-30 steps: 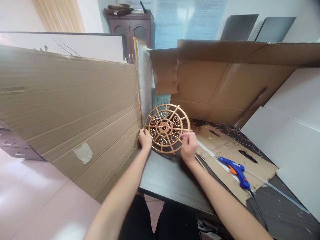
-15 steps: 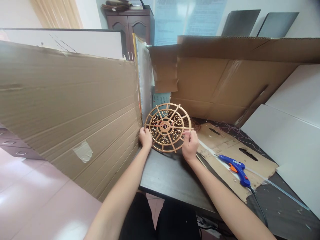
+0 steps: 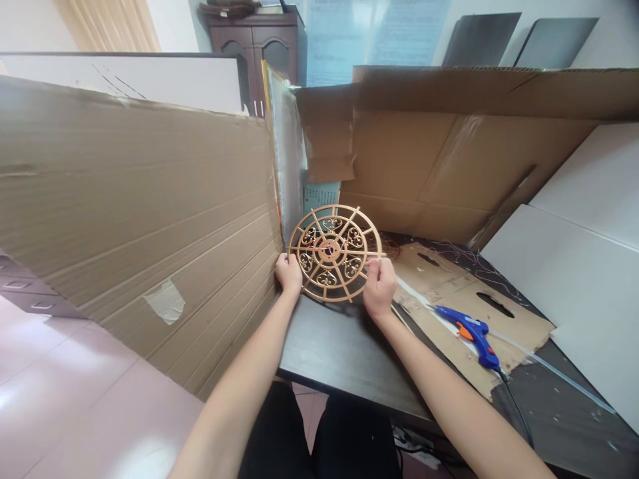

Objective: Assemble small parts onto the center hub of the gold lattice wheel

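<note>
A round gold openwork wheel (image 3: 329,251) with thin spokes, scrollwork panels and a central hub stands nearly upright at the edge of the dark table (image 3: 344,352). My left hand (image 3: 288,274) grips its lower left rim. My right hand (image 3: 379,287) pinches the lower right part of the wheel between thumb and fingers, near a spoke end that sticks out past the rim. A blue and orange hot glue gun (image 3: 472,336) lies to the right on a cut cardboard sheet (image 3: 449,293), apart from both hands.
A large cardboard sheet (image 3: 134,206) stands upright along the left of the table, and another cardboard piece (image 3: 464,159) rises behind it. White boards (image 3: 574,266) lean at the right. A glue stick (image 3: 549,369) and the gun's cord lie near the gun.
The wheel has turned slightly and stands a little more upright between my hands. The whole view has tilted, so everything sits a bit higher in the picture.
</note>
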`<state>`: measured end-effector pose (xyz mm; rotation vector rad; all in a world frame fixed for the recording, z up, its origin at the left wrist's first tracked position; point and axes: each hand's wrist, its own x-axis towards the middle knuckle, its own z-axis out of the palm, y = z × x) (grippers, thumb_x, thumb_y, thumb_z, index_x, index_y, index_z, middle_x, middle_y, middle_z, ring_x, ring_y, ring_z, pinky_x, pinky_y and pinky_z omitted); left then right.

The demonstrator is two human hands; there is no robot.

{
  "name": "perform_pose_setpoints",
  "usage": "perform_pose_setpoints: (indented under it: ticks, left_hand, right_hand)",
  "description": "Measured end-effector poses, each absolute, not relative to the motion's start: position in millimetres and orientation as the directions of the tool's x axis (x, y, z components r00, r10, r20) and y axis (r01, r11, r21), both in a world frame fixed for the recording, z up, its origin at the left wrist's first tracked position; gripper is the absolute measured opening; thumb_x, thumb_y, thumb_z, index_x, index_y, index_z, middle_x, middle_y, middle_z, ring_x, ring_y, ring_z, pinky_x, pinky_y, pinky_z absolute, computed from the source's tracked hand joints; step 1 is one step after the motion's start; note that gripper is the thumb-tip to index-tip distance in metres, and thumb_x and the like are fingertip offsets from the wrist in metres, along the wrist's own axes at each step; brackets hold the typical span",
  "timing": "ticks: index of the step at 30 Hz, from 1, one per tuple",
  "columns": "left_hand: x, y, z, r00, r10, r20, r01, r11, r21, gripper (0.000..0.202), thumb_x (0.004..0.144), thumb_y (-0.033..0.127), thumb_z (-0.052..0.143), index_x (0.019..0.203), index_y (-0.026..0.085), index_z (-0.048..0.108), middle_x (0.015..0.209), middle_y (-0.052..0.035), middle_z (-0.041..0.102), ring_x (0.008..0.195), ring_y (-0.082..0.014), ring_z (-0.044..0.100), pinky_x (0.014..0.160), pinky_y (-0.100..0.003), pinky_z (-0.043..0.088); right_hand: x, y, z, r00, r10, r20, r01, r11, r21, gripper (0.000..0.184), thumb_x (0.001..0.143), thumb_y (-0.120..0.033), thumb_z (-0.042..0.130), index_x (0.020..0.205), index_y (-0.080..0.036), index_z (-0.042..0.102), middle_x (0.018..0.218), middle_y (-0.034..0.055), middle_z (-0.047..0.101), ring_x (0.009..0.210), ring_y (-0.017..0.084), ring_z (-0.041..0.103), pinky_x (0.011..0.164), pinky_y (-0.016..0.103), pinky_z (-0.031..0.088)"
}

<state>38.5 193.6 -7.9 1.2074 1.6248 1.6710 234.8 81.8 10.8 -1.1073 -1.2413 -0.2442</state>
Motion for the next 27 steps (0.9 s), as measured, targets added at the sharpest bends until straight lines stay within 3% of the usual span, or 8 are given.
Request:
perform_pose_setpoints:
  ticks: [9,15,20,24,27]
  left_hand:
    - [38.4,193.5,-9.6,-0.441,0.871,0.217,0.115,-0.185,0.976,0.033,0.101,0.036,0.066,0.075,0.017,0.057,0.073,0.0025,0.057,0.068,-0.0133,0.053,0.070,-0.029,0.048]
    - [45.4,191.1,-4.2,-0.267,0.951,0.155,-0.120,-0.192,0.974,0.007,0.094,0.027,0.061,0.092,0.020,0.062,0.067,0.0050,0.057,0.049,-0.0110,0.045,0.050,-0.024,0.035]
    - [52.0,185.9,3.2,-0.025,0.994,0.108,-0.308,-0.110,0.945,0.026,0.089,0.034,0.065,0.111,0.019,0.063,0.072,0.0024,0.064,0.048,-0.0112,0.053,0.043,-0.022,0.037]
    - [53.7,181.7,5.8,0.162,0.986,0.041,-0.367,0.022,0.930,0.036,0.087,0.046,0.071,0.105,0.015,0.064,0.070,-0.0002,0.063,0.045,-0.0106,0.051,0.037,-0.021,0.036]
    - [54.1,179.3,5.2,0.249,0.969,0.008,-0.357,0.084,0.930,0.034,0.087,0.044,0.074,0.100,0.015,0.063,0.069,-0.0009,0.063,0.044,-0.0112,0.054,0.036,-0.021,0.040]
  right_hand:
    - [239.4,87.3,6.0,0.476,0.479,0.737,0.600,0.436,-0.671,0.045,0.110,-0.049,0.039,0.085,-0.021,0.063,0.091,0.0069,0.068,0.091,0.021,0.063,0.087,0.033,0.046]
    - [249.3,93.8,1.8,0.608,0.531,0.590,0.484,0.342,-0.806,0.051,0.105,-0.057,0.040,0.085,-0.019,0.066,0.090,0.0087,0.071,0.088,0.023,0.063,0.088,0.035,0.046]
    - [263.7,105.7,-8.8,0.722,0.531,0.444,0.361,0.258,-0.896,0.055,0.101,-0.063,0.041,0.084,-0.018,0.067,0.087,0.0101,0.073,0.085,0.024,0.064,0.083,0.035,0.046]
    - [273.1,116.3,-18.1,0.785,0.510,0.351,0.283,0.208,-0.936,0.061,0.098,-0.067,0.037,0.082,-0.017,0.068,0.091,0.0141,0.076,0.087,0.026,0.066,0.084,0.037,0.046]
    - [279.5,119.8,-21.0,0.791,0.511,0.338,0.277,0.194,-0.941,0.059,0.096,-0.066,0.040,0.082,-0.017,0.069,0.093,0.0145,0.077,0.089,0.027,0.066,0.085,0.037,0.046]
